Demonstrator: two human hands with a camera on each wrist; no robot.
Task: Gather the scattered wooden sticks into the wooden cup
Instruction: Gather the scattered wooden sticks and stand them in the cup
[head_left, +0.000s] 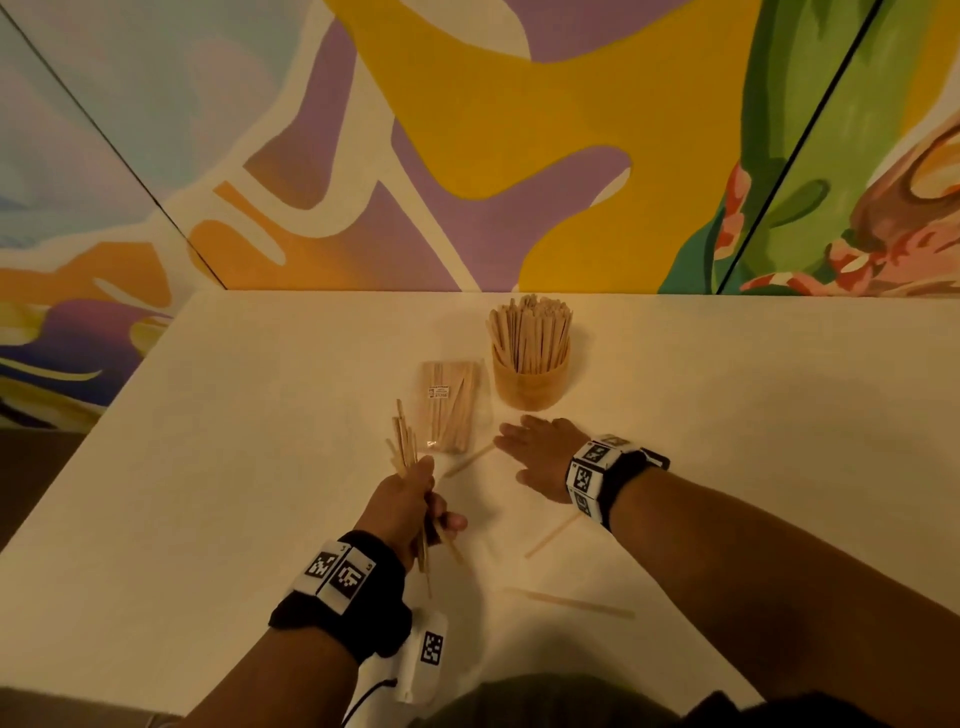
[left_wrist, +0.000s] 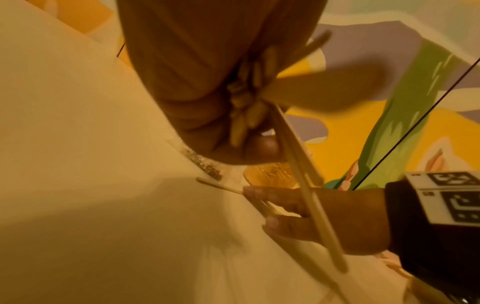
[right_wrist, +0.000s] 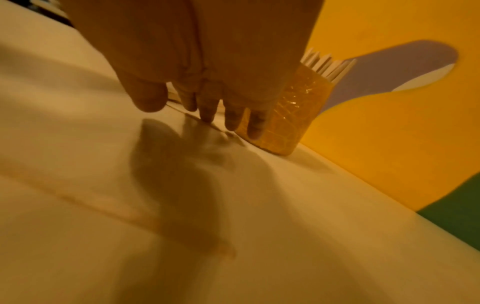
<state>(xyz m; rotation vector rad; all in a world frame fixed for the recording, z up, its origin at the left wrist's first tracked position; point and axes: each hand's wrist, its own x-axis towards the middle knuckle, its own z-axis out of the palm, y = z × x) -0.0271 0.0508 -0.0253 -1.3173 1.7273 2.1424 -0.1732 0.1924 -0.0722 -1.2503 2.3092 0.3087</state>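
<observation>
The left hand (head_left: 402, 506) keeps a closed grip around a bundle of wooden sticks (head_left: 404, 441) that fans out past its knuckles. The right hand (head_left: 540, 454) is spread flat with straight fingers, holding nothing, low over the bench (head_left: 234, 467) beside a loose stick (head_left: 470, 460). Behind it stands the wooden cup (head_left: 530, 382), full of upright sticks, with a clear packet of sticks (head_left: 449, 405) just left of it. Two more sticks (head_left: 553, 535) lie nearer the person.

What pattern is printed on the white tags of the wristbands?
Black-and-white square code markers on the wristbands, clearest in the head view.
</observation>
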